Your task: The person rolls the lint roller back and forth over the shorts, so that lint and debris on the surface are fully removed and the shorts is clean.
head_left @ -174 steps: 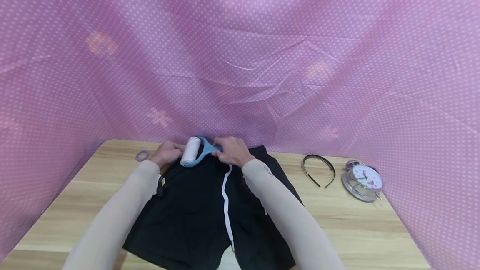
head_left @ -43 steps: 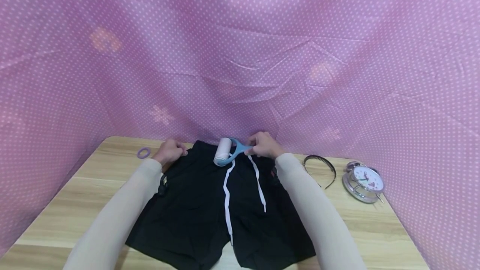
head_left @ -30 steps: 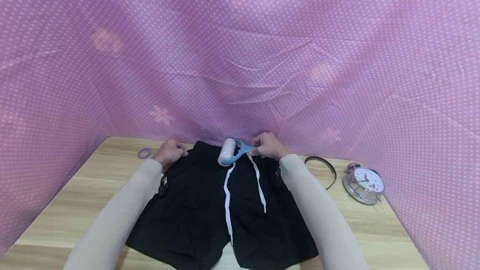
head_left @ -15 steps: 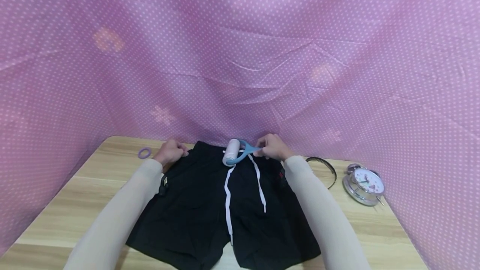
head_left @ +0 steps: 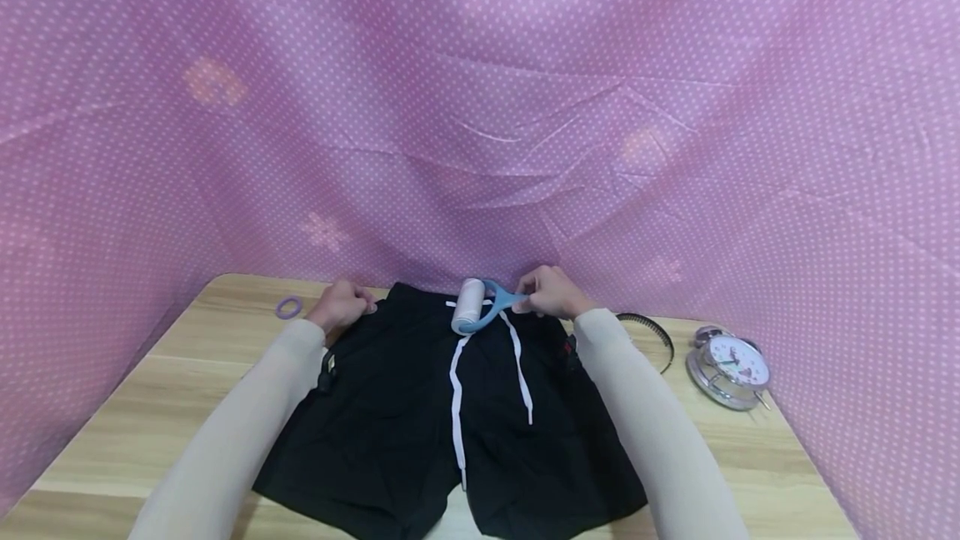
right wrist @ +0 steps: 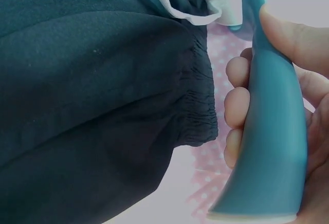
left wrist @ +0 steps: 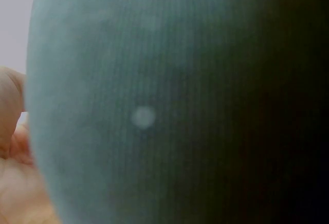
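Black shorts [head_left: 375, 423] with a white drawstring [head_left: 456, 407] lie spread on the table, waistband at the far side. My right hand [head_left: 551, 290] grips the blue handle [right wrist: 275, 126] of a lint roller [head_left: 469, 304], fingers wrapped round it in the right wrist view. The roller's white roll lies over the waistband near the drawstring. At the left side of the waistband my left hand [head_left: 341, 304] pinches the shorts' edge with curled fingers. In the left wrist view a sleeve [left wrist: 128, 100] covers most of the picture and hides the fingertips.
A purple ring [head_left: 288, 307] lies left of the left hand. To the right are a black headband [head_left: 656, 332], partly behind the right sleeve, and a silver alarm clock [head_left: 731, 367]. A pink dotted cloth [head_left: 480, 107] hangs behind the wooden table [head_left: 135, 423].
The lint roller and my right hand have moved right along the waistband, from its left part to the drawstring. My left hand has stayed at the left edge. The right sleeve now covers part of the headband.
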Tool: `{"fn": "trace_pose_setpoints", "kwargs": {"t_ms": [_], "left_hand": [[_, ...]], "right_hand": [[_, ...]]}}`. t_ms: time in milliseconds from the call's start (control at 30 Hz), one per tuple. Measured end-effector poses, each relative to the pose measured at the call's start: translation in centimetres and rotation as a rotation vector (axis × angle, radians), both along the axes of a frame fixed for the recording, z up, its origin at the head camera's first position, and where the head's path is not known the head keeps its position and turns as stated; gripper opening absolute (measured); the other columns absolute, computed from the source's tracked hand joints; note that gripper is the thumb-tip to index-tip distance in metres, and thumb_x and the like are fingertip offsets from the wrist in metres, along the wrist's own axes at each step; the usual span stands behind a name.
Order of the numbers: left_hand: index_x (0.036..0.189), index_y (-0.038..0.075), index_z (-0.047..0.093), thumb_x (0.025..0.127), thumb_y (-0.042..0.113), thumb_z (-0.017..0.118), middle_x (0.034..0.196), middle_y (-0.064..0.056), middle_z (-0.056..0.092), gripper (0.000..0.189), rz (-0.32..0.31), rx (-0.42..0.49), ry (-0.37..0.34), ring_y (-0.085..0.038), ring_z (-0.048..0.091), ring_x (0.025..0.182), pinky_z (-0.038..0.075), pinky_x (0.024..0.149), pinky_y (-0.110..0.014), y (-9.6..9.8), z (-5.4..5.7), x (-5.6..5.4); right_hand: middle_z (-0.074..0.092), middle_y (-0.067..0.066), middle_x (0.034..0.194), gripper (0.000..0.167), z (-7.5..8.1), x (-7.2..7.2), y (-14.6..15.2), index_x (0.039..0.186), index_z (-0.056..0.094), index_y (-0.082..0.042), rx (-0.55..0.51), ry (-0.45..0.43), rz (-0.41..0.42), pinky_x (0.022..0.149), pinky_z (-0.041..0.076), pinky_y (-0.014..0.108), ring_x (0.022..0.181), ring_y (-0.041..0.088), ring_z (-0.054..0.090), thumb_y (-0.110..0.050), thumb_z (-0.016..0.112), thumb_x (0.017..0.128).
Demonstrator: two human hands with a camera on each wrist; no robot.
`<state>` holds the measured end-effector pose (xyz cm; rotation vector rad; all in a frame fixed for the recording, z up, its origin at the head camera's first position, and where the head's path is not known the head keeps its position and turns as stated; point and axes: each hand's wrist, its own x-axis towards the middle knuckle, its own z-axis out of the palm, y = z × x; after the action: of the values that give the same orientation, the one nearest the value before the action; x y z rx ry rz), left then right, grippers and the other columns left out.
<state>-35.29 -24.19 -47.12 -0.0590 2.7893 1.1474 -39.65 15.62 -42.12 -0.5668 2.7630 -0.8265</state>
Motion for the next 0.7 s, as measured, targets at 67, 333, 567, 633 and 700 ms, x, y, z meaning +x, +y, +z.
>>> {"fn": "trace_pose_setpoints", "kwargs": {"t_ms": [67, 333, 567, 633, 700], "left_hand": [[0.101, 0.004, 0.075, 0.092, 0.014, 0.061, 0.118, -0.015, 0.07, 0.019, 0.001, -0.004, 0.004, -0.028, 0.059, 0.107, 0.049, 0.094, -0.039, 0.03, -0.03, -0.06], [0.103, 0.004, 0.075, 0.093, 0.015, 0.062, 0.118, -0.016, 0.07, 0.02, -0.002, -0.008, 0.005, -0.029, 0.059, 0.109, 0.049, 0.095, -0.041, 0.11, 0.06, 0.07], [0.106, 0.004, 0.074, 0.094, 0.015, 0.061, 0.12, -0.017, 0.069, 0.021, 0.008, 0.003, -0.019, -0.029, 0.058, 0.109, 0.048, 0.096, -0.04, 0.19, 0.31, 0.26], [0.106, 0.003, 0.074, 0.094, 0.015, 0.061, 0.121, -0.017, 0.068, 0.021, 0.009, 0.008, -0.024, -0.029, 0.058, 0.109, 0.048, 0.096, -0.04, 0.22, 0.34, 0.32], [0.106, 0.003, 0.073, 0.094, 0.015, 0.06, 0.12, -0.017, 0.068, 0.021, 0.012, 0.01, -0.031, -0.028, 0.058, 0.109, 0.048, 0.096, -0.04, 0.25, 0.36, 0.42]], "right_hand": [[0.073, 0.012, 0.077, 0.006, 0.18, 0.04, 0.1, 0.084, 0.077, -0.017, -0.001, -0.006, 0.002, 0.054, 0.047, 0.026, 0.06, 0.022, 0.063, -0.022, 0.08, 0.084], [0.072, 0.009, 0.075, 0.007, 0.21, -0.02, 0.35, 0.087, 0.077, -0.017, -0.005, -0.036, -0.007, 0.053, 0.047, 0.026, 0.058, 0.02, 0.06, -0.023, 0.08, 0.084], [0.071, 0.014, 0.075, 0.005, 0.58, 0.22, 0.36, 0.087, 0.077, -0.016, -0.013, -0.035, -0.006, 0.053, 0.047, 0.026, 0.055, 0.017, 0.057, -0.02, 0.08, 0.084], [0.071, 0.019, 0.076, 0.005, 0.64, 0.27, 0.36, 0.087, 0.077, -0.015, -0.012, -0.042, -0.007, 0.052, 0.046, 0.025, 0.053, 0.016, 0.054, -0.019, 0.08, 0.084], [0.072, 0.02, 0.077, 0.006, 0.62, 0.29, 0.34, 0.087, 0.078, -0.016, 0.004, -0.035, -0.004, 0.052, 0.045, 0.025, 0.054, 0.016, 0.055, -0.02, 0.08, 0.084]]}}
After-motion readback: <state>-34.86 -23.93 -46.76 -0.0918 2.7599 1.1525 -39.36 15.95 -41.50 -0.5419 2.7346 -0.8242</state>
